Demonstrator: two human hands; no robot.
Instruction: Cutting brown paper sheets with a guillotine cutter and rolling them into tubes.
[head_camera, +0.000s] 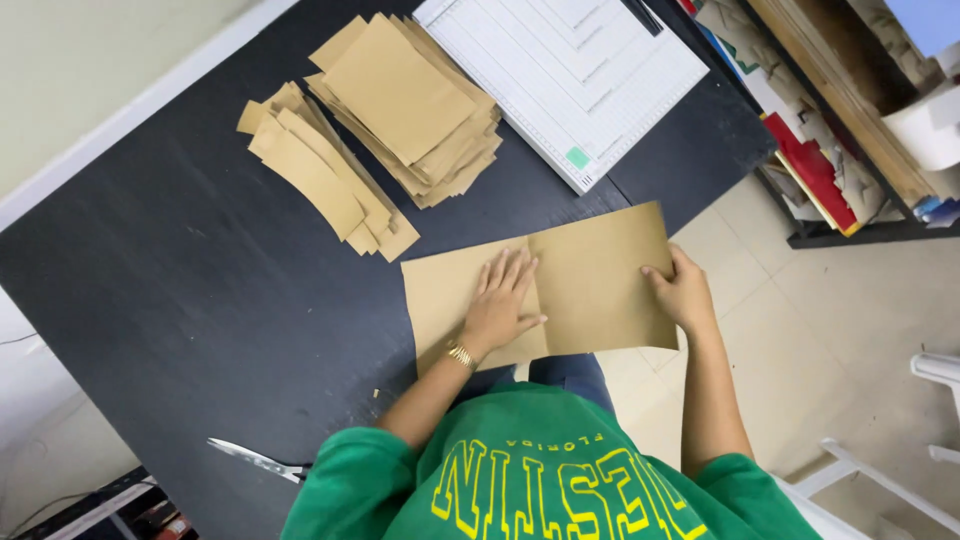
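Observation:
A brown kraft paper sheet (600, 270) lies at the near edge of the black table (200, 290), creased down its middle. My left hand (503, 300) presses flat on it, fingers spread along the crease; a gold bracelet is on that wrist. My right hand (680, 290) grips the sheet's right edge, which hangs past the table edge.
A stack of rectangular brown paper pieces (405, 100) and a stack of curved brown strips (320, 175) lie farther back. A white gridded cutting board (570, 70) sits at the back right. Scissors (258, 460) rest near the left front edge. Shelves with red items (820, 170) stand to the right.

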